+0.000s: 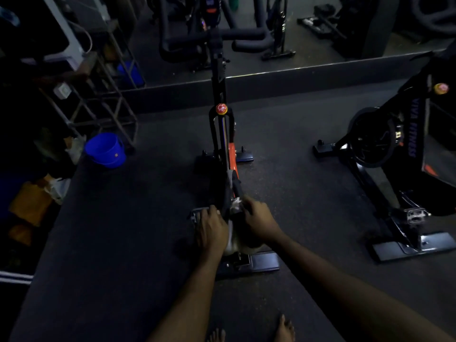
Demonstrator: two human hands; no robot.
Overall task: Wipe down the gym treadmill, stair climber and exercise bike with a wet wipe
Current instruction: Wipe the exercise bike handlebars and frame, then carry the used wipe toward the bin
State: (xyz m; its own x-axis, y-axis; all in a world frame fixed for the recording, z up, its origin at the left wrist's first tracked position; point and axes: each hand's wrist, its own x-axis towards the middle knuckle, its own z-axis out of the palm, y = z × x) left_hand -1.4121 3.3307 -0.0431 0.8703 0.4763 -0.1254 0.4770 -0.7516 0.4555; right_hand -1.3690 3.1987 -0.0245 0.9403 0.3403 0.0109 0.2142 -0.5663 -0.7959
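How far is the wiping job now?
Done: nothing visibly; too dark to judge. In hand: the right hand holds the wet wipe against the exercise bike; the left hand rests on it. Left: the second bike; treadmill and stair climber cannot be made out.

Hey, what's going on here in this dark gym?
A person is bent over an exercise bike, cleaning its lower frame. The right hand holds a white wet wipe against the frame, and the left hand rests on the bike next to a pedal. A second bike stands to the right; a blue bucket sits on the left.
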